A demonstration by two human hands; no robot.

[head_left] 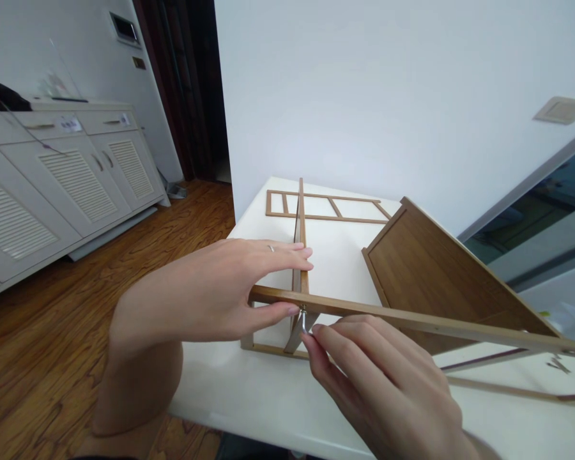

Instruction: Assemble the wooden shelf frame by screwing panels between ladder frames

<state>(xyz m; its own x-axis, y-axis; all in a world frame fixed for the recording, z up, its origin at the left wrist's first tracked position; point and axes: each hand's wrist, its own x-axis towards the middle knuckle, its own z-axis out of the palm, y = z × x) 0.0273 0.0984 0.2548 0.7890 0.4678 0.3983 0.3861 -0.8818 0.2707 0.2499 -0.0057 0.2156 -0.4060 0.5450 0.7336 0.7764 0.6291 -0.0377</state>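
A brown wooden frame (364, 308) stands on its side on the white table (239, 383), its top rail running across in front of me. A narrow wooden board (301, 211) meets this rail at a right angle and reaches toward the wall. My left hand (211, 291) grips the corner where they meet, fingers over the board and thumb against the rail. Between the thumb and fingers of my right hand (383, 377) is a small silver hex key (305, 321). Its upper end is at a screw in the rail, beside my left thumb.
A flat ladder-like wooden frame (334, 207) lies near the wall. To the right leans a large brown wooden panel (441, 275). Several small loose pieces (558, 365) lie on the table's right side, near a clear plastic bag (572, 329). A white cabinet (91, 179) stands left across the wooden floor.
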